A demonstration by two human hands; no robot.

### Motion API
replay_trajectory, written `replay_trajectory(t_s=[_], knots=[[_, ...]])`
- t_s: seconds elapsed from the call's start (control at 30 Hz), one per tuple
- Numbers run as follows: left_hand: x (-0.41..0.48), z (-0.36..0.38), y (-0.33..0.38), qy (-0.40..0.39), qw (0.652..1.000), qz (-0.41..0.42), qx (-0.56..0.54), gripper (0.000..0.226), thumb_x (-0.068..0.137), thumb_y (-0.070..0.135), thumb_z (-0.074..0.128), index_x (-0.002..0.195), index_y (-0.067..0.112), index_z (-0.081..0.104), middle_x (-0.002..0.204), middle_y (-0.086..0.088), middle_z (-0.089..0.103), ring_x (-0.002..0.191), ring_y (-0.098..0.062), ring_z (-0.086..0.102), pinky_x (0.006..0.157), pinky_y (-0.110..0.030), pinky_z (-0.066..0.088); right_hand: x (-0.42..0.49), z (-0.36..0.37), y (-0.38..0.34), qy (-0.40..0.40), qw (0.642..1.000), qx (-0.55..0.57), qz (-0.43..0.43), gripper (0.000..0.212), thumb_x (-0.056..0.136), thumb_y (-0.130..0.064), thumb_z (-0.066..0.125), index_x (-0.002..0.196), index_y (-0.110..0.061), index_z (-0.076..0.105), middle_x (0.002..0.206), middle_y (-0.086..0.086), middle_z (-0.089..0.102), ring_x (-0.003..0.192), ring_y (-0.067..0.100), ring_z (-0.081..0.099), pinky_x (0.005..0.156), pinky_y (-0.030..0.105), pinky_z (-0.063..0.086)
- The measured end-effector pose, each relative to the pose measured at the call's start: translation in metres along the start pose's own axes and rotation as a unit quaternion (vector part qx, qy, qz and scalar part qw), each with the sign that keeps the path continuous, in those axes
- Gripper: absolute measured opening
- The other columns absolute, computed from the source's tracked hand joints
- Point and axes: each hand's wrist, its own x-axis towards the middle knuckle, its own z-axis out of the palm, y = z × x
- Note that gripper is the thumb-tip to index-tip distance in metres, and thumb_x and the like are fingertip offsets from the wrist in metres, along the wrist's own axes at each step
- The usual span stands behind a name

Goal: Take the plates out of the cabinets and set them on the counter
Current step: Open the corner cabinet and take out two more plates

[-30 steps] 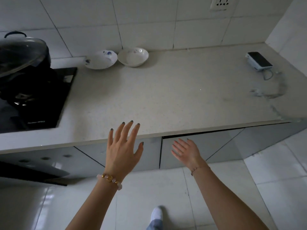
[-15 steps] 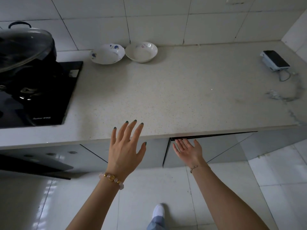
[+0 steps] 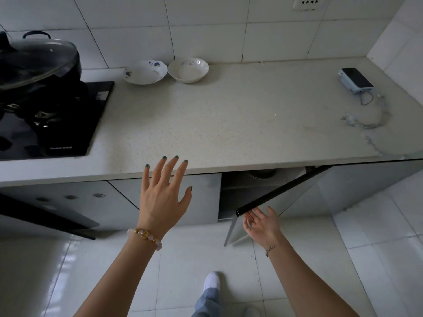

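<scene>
White lettering is printed on the front edge of the black hob point(image 3: 52, 124), too blurred to read. On the hob stands a dark pot point(image 3: 41, 72) under a glass lid point(image 3: 34, 58), and what it holds cannot be made out. The counter point(image 3: 229, 124) runs right from the hob; at its back, just right of the hob, two plates sit side by side and almost touching: a shallow one with blue flowers point(image 3: 145, 72) and a deeper white one point(image 3: 188, 69) with faint flower marks on its rim, both empty. Far right of the hob, near the corner of the tiled wall, a phone point(image 3: 356, 80) lies on a small pale box with a cable trailing from it. A wall socket point(image 3: 306, 2) sits high above that end. Below the counter edge, right of the hob, a cabinet door point(image 3: 274, 197) stands swung out, and in the dim opening behind it a round metal rim point(image 3: 261, 173) shows on the shelf; what it is cannot be told. The right hand point(image 3: 261, 224) is palm up with loosely curled fingers just at the door's free top corner, gripping nothing clearly. The left hand point(image 3: 163, 197) hangs spread, fingers apart, in front of the counter edge, holding nothing; it wears a beaded bracelet point(image 3: 145, 236). A white shoe point(image 3: 211, 281) shows on the tiled floor.
</scene>
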Motion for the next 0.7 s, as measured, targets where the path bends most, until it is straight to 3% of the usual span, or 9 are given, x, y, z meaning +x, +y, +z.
replay_trajectory(t_s=[0.13, 0.33, 0.53, 0.7], knots=[[-0.01, -0.014, 0.014, 0.027, 1.0, -0.004, 0.009, 0.058, 0.083, 0.031, 0.063, 0.135, 0.012, 0.046, 0.139, -0.013, 0.047, 0.134, -0.035, 0.035, 0.111, -0.057, 0.021, -0.018, -0.028, -0.005, 0.003, 0.999, -0.047, 0.007, 0.053, 0.097, -0.044, 0.029, 0.131, -0.007, 0.046, 0.116, 0.011, 0.057, 0.104, 0.022, 0.054, 0.089, 0.035, 0.039], [-0.025, -0.031, 0.047, 0.05, 0.999, 0.003, 0.011, 0.057, 0.083, 0.031, 0.063, 0.134, 0.011, 0.047, 0.14, -0.014, 0.046, 0.135, -0.035, 0.034, 0.111, -0.058, 0.019, -0.046, -0.061, -0.012, 0.023, 0.995, -0.093, -0.001, 0.048, 0.097, -0.042, 0.032, 0.12, -0.005, 0.053, 0.117, 0.012, 0.059, 0.102, 0.022, 0.055, 0.083, 0.034, 0.04], [-0.04, -0.04, 0.084, 0.061, 0.998, 0.015, 0.007, 0.058, 0.082, 0.031, 0.065, 0.133, 0.01, 0.048, 0.14, -0.015, 0.047, 0.133, -0.037, 0.036, 0.109, -0.06, 0.021, -0.071, -0.106, -0.033, 0.099, 0.971, -0.216, -0.038, 0.046, 0.096, -0.043, 0.032, 0.095, -0.006, 0.061, 0.087, 0.01, 0.062, 0.074, 0.019, 0.054, 0.062, 0.029, 0.034], [-0.051, -0.04, 0.112, 0.066, 0.997, 0.027, 0.003, 0.059, 0.081, 0.031, 0.066, 0.133, 0.012, 0.048, 0.139, -0.014, 0.047, 0.133, -0.037, 0.036, 0.11, -0.059, 0.02, -0.093, -0.158, -0.06, 0.163, 0.945, -0.264, -0.099, 0.046, 0.096, -0.037, 0.032, 0.086, -0.003, 0.06, 0.074, 0.012, 0.057, 0.065, 0.022, 0.05, 0.056, 0.029, 0.037]])
